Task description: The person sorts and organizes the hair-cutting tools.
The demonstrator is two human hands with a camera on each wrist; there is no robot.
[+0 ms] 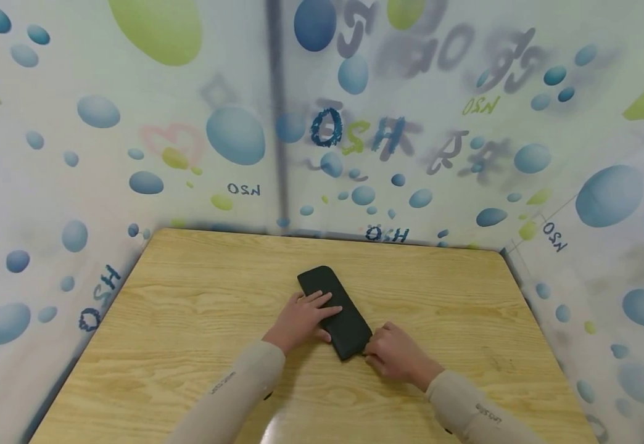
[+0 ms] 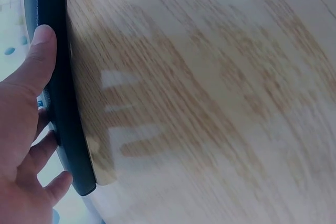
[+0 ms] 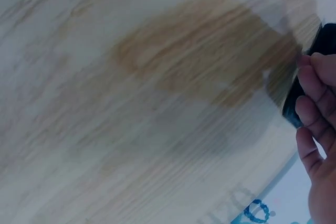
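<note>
A flat, long black case (image 1: pixel 348 330) with rounded corners lies at a slant on the wooden table. My left hand (image 1: pixel 303 317) rests on it, fingers spread across the top and thumb along the near edge. In the left wrist view the side of the case (image 2: pixel 63 93) shows, and the thumb presses against it. At the near right corner, my right hand (image 1: pixel 394 353) pinches a small bit of the edge between thumb and curled index finger. The right wrist view has the case's dark end (image 3: pixel 328 38) partly behind these fingers; the pinched bit itself is hidden.
The light wood-grain table (image 1: pixel 200 296) reaches walls on its far, left and right sides. A pale wall covering (image 1: pixel 189 123) with blue and green spots and letters stands behind it. Shadows of the hands fall on the tabletop.
</note>
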